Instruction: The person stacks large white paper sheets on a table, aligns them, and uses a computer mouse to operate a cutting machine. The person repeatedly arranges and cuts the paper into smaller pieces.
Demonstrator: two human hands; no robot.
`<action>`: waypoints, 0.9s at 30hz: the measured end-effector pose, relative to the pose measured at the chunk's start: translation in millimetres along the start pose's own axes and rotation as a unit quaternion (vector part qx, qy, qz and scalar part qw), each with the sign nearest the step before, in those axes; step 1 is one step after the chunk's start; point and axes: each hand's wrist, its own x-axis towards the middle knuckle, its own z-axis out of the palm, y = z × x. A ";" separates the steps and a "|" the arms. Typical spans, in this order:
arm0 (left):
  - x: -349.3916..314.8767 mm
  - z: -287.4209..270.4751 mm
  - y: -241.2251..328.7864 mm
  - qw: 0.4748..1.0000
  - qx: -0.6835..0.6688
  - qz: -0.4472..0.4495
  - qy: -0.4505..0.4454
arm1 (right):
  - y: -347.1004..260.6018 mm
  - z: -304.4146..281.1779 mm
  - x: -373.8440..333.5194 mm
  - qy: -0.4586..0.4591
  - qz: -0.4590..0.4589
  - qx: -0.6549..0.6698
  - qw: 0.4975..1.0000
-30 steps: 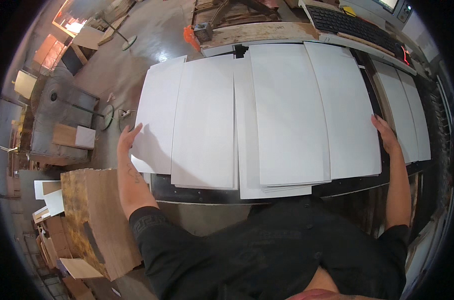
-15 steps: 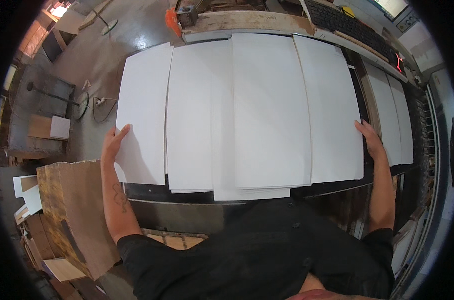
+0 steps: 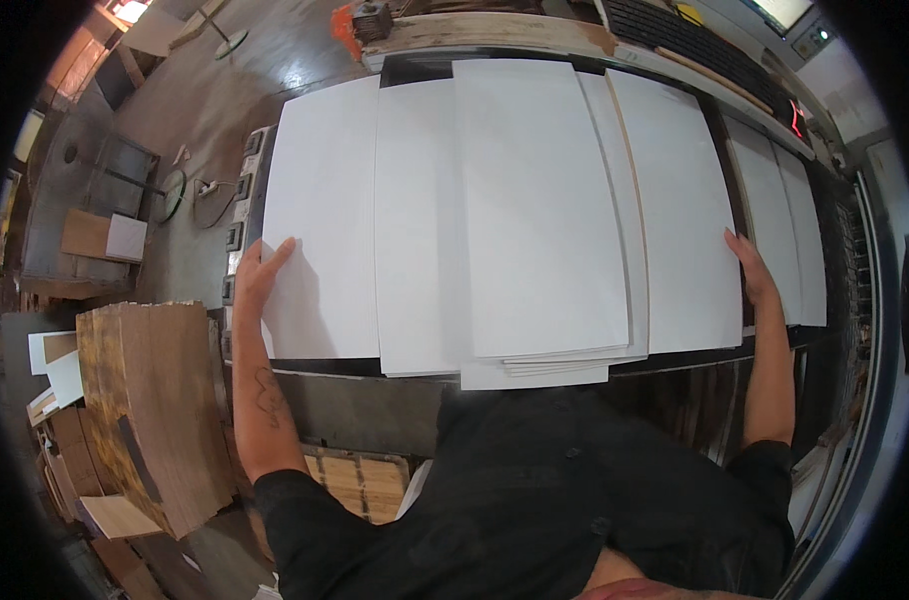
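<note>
Several flat white panels (image 3: 540, 210) lie overlapping on a dark work surface, with more layers showing at the near edge of the middle ones. My left hand (image 3: 259, 277) grips the outer edge of the leftmost white panel (image 3: 325, 215), thumb on its top face and the other fingers mostly hidden at the side. My right hand (image 3: 755, 270) holds the outer edge of the right-hand white panel (image 3: 680, 215), its thumb side against the edge and the other fingers partly hidden. The panels between my hands overlap unevenly, the middle one lying on top.
Beyond the panels runs a worn ledge (image 3: 505, 33) with a black keyboard (image 3: 690, 50) and an orange object (image 3: 347, 30). Two narrower white panels (image 3: 760, 190) lie right of my right hand. A brown board stack (image 3: 165, 400) stands at left; dark blocks (image 3: 235, 236) line the table's left edge.
Both hands have shifted right, the left one farther, and the panels have slid rightward with them. The middle panels now overlap more, and the table's left edge with its dark blocks has come into view.
</note>
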 end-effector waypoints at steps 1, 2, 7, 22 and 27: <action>-2.7 1.8 4.5 1.000 0.014 0.000 0.003 | 2.0 -4.1 -1.4 0.002 -0.006 0.003 1.000; -4.3 4.0 7.5 1.000 0.027 0.000 0.004 | 3.8 -6.0 -3.3 0.008 0.001 -0.004 1.000; 0.4 8.1 7.2 0.998 0.059 0.015 0.011 | 6.2 -7.8 -16.7 0.047 0.007 -0.024 0.999; 26.5 13.4 -21.9 0.990 0.133 0.037 0.018 | 9.6 -11.8 -4.5 0.063 -0.002 -0.056 0.996; 30.3 19.5 -21.5 0.996 0.068 0.061 0.011 | -1.8 -25.6 -1.6 0.062 -0.008 -0.115 0.991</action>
